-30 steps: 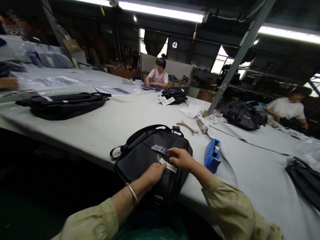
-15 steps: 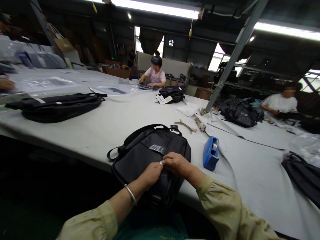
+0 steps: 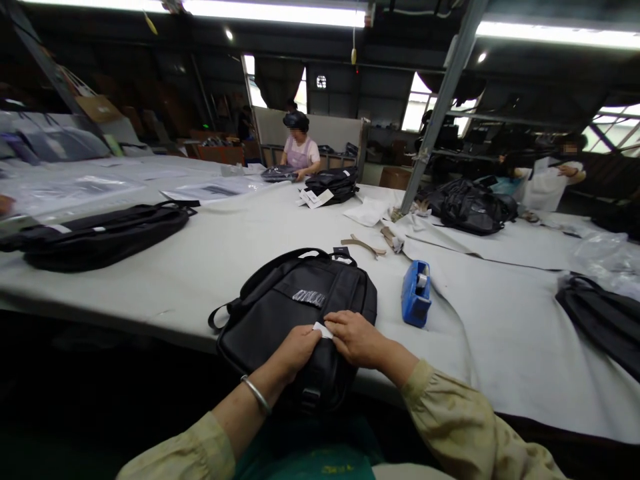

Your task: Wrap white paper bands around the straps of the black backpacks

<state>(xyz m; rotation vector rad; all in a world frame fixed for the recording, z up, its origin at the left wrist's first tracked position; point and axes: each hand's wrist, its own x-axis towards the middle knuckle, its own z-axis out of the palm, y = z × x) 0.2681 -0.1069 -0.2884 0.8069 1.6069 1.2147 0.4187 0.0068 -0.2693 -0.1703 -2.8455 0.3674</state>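
Observation:
A black backpack (image 3: 275,313) lies on the table edge in front of me, with light lettering (image 3: 309,298) across its front panel. My left hand (image 3: 296,350), a bangle on its wrist, pinches the left end of a small white slip (image 3: 323,329). Whether the slip is paper or tape I cannot tell. My right hand (image 3: 356,339) rests on the bag with its fingers stretched out over a vertical strap, the fingertips touching the slip's right end. A dark hang tag (image 3: 341,252) sticks up near the bag's top handle.
Right of the bag stands a blue tape dispenser (image 3: 416,293). Tan strips (image 3: 364,245) lie behind it. Other black bags lie left (image 3: 107,233), behind (image 3: 333,183) and right (image 3: 473,207). A co-worker (image 3: 300,152) sits across the table; another person (image 3: 553,177) is at right.
The white slip shows more between my hands. My right hand's fingers have flattened onto the bag. The co-worker at right now holds up something white. The view has shifted slightly.

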